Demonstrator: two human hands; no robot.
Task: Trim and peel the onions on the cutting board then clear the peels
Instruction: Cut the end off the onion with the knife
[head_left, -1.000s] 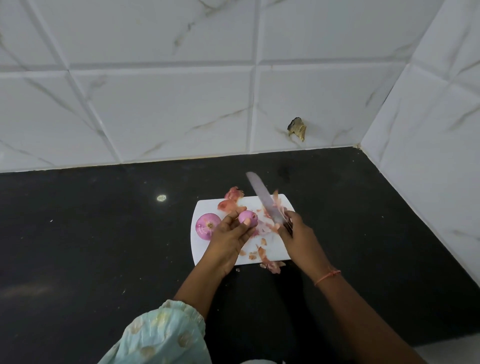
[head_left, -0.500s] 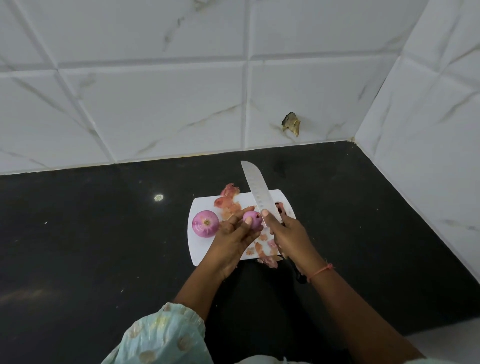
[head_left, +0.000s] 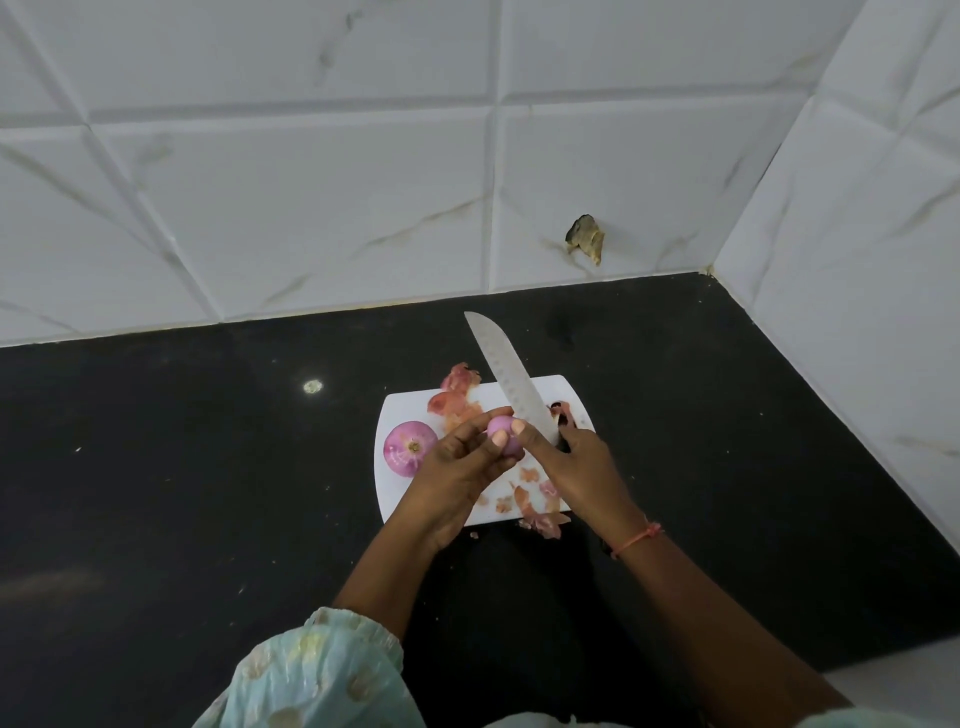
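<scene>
A peeled onion (head_left: 409, 453) lies at the left of the white cutting board (head_left: 558, 388), while a smaller onion (head_left: 503, 435), largely hidden by fingers, is gripped by the left hand (head_left: 462, 465). The knife (head_left: 511, 381) is held in the right hand (head_left: 584, 470), its handle concealed. Peels (head_left: 540, 512) are scattered over the board, which rests on a black counter (head_left: 182, 493) backed by white marbled tiles (head_left: 311, 208).

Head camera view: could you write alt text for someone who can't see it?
A person's left hand holds a small onion over a white cutting board while the right hand grips a knife. Another onion and peels lie there.
</scene>
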